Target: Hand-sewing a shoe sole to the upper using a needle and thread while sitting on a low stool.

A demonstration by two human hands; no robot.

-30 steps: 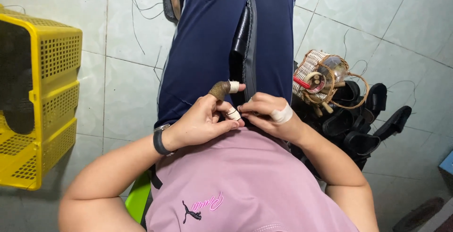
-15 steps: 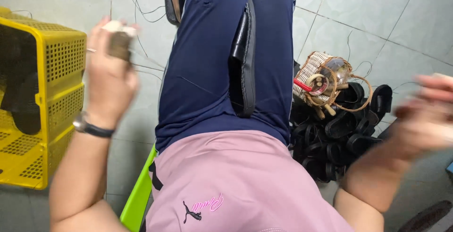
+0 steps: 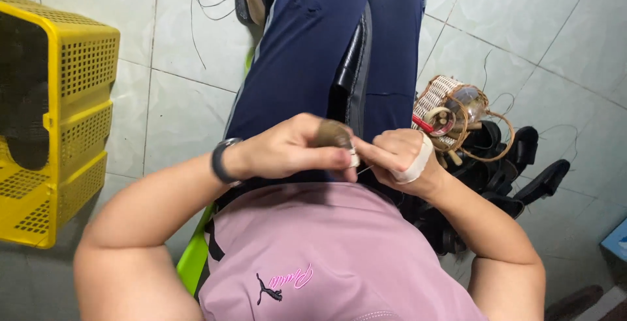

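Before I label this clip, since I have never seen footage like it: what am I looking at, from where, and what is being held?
The one view comes from a camera worn on a person's head, looking down at their lap and a tiled floor. The left hand pinches a small brown rounded piece. The right hand, with white tape around it, meets it at the fingertips; what it grips is too small to tell. On the floor stand a yellow perforated crate at left, and a small woven basket on a pile of black parts at right.
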